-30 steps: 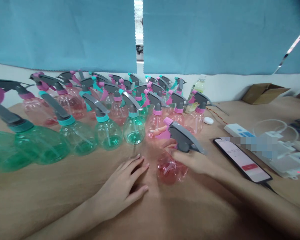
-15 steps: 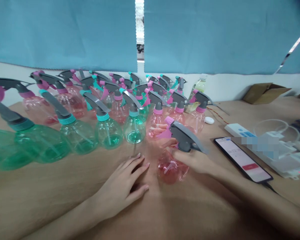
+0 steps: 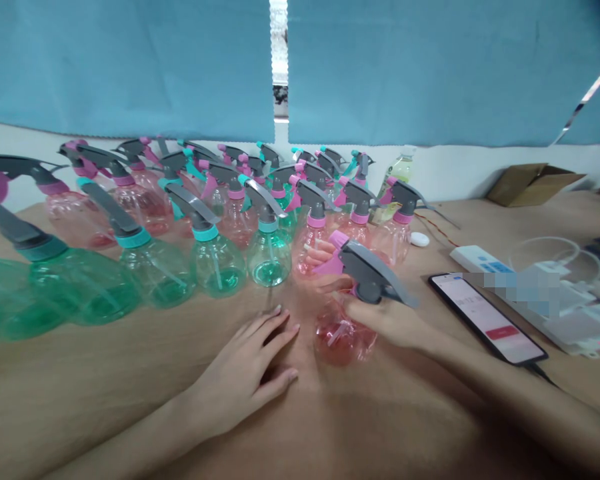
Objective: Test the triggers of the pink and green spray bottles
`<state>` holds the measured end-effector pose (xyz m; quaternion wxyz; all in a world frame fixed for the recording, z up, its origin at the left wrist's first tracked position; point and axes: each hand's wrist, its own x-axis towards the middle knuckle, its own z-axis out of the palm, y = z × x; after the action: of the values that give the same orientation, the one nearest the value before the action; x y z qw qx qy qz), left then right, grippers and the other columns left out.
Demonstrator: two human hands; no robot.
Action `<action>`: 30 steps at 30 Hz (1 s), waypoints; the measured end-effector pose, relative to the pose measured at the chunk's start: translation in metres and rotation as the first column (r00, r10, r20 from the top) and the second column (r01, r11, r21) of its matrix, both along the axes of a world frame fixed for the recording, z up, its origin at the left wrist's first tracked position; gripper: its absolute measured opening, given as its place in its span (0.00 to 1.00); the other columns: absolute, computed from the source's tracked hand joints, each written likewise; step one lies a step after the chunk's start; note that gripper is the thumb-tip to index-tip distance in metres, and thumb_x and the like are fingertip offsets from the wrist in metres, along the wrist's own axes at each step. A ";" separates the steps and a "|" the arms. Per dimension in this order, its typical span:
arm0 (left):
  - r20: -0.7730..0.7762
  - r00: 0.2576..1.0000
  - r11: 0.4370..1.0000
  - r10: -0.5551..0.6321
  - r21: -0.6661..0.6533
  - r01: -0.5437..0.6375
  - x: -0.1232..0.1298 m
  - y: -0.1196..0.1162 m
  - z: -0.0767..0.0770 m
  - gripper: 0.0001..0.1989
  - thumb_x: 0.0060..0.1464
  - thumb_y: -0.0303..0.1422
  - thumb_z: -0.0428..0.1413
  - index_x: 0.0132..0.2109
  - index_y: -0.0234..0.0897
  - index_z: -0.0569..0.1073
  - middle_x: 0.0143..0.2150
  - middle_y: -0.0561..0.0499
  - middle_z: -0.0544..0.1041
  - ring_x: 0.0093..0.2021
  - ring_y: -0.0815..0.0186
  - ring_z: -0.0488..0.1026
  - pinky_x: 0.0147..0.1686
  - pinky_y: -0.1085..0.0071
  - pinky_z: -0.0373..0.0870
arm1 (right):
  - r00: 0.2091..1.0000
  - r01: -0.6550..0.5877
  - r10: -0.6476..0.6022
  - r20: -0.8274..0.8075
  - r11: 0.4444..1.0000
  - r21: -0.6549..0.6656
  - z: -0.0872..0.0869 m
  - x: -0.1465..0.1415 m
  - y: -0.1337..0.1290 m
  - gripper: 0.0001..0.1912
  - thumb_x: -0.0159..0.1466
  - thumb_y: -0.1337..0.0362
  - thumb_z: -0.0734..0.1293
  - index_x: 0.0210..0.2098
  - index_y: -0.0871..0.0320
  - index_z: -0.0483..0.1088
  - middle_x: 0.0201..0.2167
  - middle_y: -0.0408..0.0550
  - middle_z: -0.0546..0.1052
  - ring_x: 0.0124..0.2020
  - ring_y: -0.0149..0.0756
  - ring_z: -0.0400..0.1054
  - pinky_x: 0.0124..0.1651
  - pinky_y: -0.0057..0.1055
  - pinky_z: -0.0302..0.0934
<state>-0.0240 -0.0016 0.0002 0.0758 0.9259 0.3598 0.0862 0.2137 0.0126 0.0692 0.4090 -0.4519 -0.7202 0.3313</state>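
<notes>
My right hand (image 3: 375,317) is wrapped round the neck of a pink spray bottle (image 3: 343,343). Its grey head with a pink trigger rises above my fingers, and pinkish liquid shows in the clear round body. On the wooden table (image 3: 190,353), my left hand (image 3: 253,363) lies with fingers stretched out, holding nothing, left of that bottle. Beyond my left hand stands a green spray bottle (image 3: 269,260) with a teal collar. Just behind the held bottle is another pink spray bottle (image 3: 314,233), partly covered by my right fingers.
Several more green and pink spray bottles (image 3: 220,263) fill the left and back. At right lie a phone (image 3: 487,320) with a cable, a white power strip (image 3: 500,277) and a white round object (image 3: 419,239). Behind are a drink bottle (image 3: 403,168) and a cardboard box (image 3: 525,185).
Almost nothing differs. The fingers of my right hand have shifted very slightly around the pink spray bottle; my left hand has stayed put.
</notes>
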 end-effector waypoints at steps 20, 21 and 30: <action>0.010 1.000 1.000 0.002 0.010 -0.002 0.000 0.000 -0.001 0.27 0.62 0.45 0.49 0.64 0.39 0.60 0.66 0.44 0.58 0.64 0.52 0.55 0.59 0.51 0.56 | 0.998 0.041 -0.043 0.038 0.998 0.036 -0.007 0.000 0.001 0.14 0.53 0.70 0.62 0.39 0.53 0.69 0.20 0.37 0.67 0.23 0.31 0.64 0.27 0.29 0.61; 0.008 1.000 1.000 0.001 0.007 -0.002 0.000 0.000 -0.001 0.27 0.62 0.45 0.49 0.64 0.39 0.60 0.66 0.44 0.58 0.64 0.52 0.55 0.59 0.51 0.56 | 0.998 0.048 -0.050 0.041 0.998 0.034 -0.007 0.000 0.001 0.14 0.53 0.70 0.62 0.39 0.53 0.69 0.19 0.37 0.67 0.23 0.32 0.64 0.27 0.29 0.61; 0.018 1.000 1.000 0.003 0.001 -0.004 0.000 -0.001 0.001 0.26 0.63 0.45 0.49 0.64 0.41 0.59 0.66 0.44 0.58 0.64 0.52 0.54 0.59 0.51 0.56 | 1.000 0.003 -0.004 0.023 0.999 0.046 -0.009 0.001 0.003 0.19 0.54 0.70 0.61 0.45 0.52 0.68 0.24 0.39 0.71 0.25 0.32 0.66 0.29 0.30 0.63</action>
<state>-0.0239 -0.0022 0.0008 0.0782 0.9246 0.3607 0.0948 0.2146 0.0154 0.0604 0.4116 -0.4473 -0.7316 0.3086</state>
